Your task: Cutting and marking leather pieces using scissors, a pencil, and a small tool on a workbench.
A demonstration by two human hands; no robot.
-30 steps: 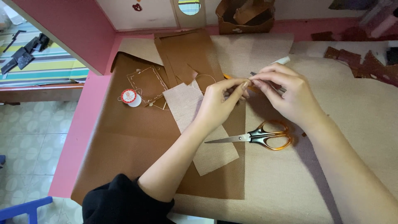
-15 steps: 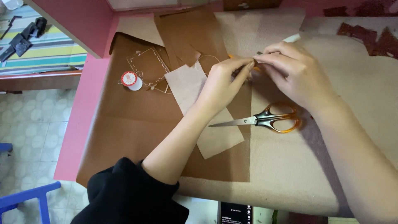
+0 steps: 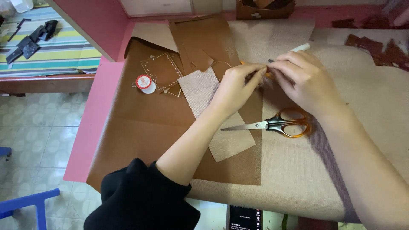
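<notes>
both hands pinched together mid-bench, left hand and right hand fingertips closed on a small thin item, too small to tell, scissors just below, thread spool left, brown box at far edge holding brown scraps, pink bench, tiled floor

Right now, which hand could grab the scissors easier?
Probably the right hand: the scissors lie just below it, orange handles toward its side. The left hand sits farther off, nearer the blade tips.

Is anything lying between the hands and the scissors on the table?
Nothing visible does. The scissors lie in the open on the beige cloth, just below the right hand and beside the left hand.
</notes>
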